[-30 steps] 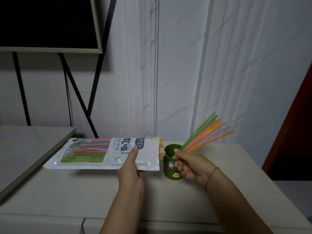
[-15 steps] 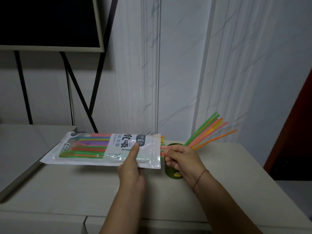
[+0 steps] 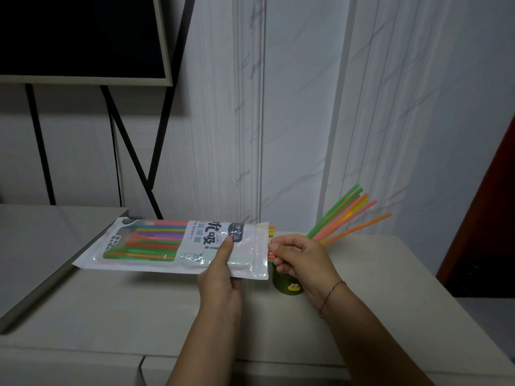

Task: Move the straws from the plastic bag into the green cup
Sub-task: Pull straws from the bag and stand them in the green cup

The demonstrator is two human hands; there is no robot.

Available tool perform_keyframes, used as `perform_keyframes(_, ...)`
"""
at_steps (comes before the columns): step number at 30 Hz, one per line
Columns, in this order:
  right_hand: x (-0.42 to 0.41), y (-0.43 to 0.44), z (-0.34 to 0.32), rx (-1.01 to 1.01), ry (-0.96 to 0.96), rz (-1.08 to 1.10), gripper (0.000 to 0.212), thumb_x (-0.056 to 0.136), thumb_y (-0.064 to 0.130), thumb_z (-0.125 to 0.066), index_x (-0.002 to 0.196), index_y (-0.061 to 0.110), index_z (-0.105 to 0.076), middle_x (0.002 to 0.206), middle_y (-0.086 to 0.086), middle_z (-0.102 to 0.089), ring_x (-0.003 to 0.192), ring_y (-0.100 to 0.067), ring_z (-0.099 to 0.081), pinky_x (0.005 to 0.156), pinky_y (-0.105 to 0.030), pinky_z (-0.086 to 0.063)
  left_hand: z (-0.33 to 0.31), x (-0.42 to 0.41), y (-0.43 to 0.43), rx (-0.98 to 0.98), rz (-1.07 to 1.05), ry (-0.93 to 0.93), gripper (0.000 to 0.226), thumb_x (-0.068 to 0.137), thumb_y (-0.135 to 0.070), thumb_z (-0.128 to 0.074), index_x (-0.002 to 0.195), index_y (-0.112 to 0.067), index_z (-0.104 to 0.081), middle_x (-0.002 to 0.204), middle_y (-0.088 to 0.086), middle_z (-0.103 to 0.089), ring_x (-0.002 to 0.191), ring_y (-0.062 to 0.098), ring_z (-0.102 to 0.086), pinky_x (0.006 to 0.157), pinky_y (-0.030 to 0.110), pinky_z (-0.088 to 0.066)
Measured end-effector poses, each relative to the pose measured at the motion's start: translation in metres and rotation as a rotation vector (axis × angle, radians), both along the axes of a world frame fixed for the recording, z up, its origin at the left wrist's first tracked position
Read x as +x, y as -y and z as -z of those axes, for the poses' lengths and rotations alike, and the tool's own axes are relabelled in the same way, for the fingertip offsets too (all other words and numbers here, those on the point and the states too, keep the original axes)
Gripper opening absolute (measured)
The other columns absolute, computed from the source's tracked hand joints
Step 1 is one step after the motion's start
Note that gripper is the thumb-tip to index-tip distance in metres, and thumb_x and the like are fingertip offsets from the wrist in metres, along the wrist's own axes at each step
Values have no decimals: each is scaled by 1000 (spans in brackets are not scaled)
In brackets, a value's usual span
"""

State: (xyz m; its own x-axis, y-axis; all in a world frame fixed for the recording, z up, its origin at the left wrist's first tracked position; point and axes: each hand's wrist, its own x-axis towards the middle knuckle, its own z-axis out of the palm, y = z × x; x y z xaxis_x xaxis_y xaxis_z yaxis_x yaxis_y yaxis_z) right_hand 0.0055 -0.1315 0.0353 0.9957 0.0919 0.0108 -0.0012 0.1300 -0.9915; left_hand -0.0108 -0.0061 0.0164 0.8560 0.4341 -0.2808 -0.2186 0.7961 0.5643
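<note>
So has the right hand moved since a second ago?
Yes. The right hand went from the small green cup leftward to the straw ends at the clear plastic bag.

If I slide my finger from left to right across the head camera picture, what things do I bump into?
Plastic bag of straws → left hand → right hand → straws standing in the green cup.

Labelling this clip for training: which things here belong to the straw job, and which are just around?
Job: plastic bag, straws in bag, straws in cup, green cup, left hand, right hand.

Around: dark screen, its black stand, table.
</note>
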Motion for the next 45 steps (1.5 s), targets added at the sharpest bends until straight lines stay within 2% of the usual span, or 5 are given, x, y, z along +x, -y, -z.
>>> perform_keyframes(6, 4, 16, -7, 28, -53, 23, 11, 85, -2, -59, 80, 2, -67, 50, -5, -59, 40, -7, -53, 45, -17, -49, -1, 1, -4, -45, -20, 6, 47, 78, -4, -73, 121, -18, -58, 108, 4, -71, 82, 14, -71, 66, 31, -60)
perform_keyframes(10, 10, 33, -11, 119, -75, 32, 9, 86, -3, -57, 82, -2, -66, 54, -5, -57, 42, -4, -53, 44, -13, -47, 1, 3, -11, -72, -29, -6, 46, 78, -4, -73, 118, -19, -58, 116, 5, -69, 92, 17, -69, 76, 37, -59)
perform_keyframes(25, 11, 10, 4, 420, -164, 13, 4, 83, -2, -62, 87, -3, -64, 63, -10, -62, 46, -9, -58, 44, -17, -50, 3, 4, -4, -108, -25, -13, 53, 79, -3, -72, 127, -16, -56, 110, 5, -70, 65, 11, -72, 48, 26, -56)
perform_keyframes(35, 21, 50, -10, 490, -119, 146, 11, 86, -5, -57, 77, 2, -58, 48, -2, -59, 39, -5, -54, 38, -13, -44, 3, 5, -16, -100, -48, -33, 43, 79, -3, -72, 115, -19, -57, 116, 5, -69, 87, 15, -69, 78, 38, -58)
perform_keyframes(45, 10, 12, 1, 369, -89, 23, 5, 87, 0, -58, 89, 0, -62, 62, -9, -55, 47, -7, -54, 47, -15, -49, 6, 7, -4, -101, -22, -33, 47, 78, -3, -73, 121, -18, -58, 104, 2, -71, 60, 9, -72, 46, 26, -55)
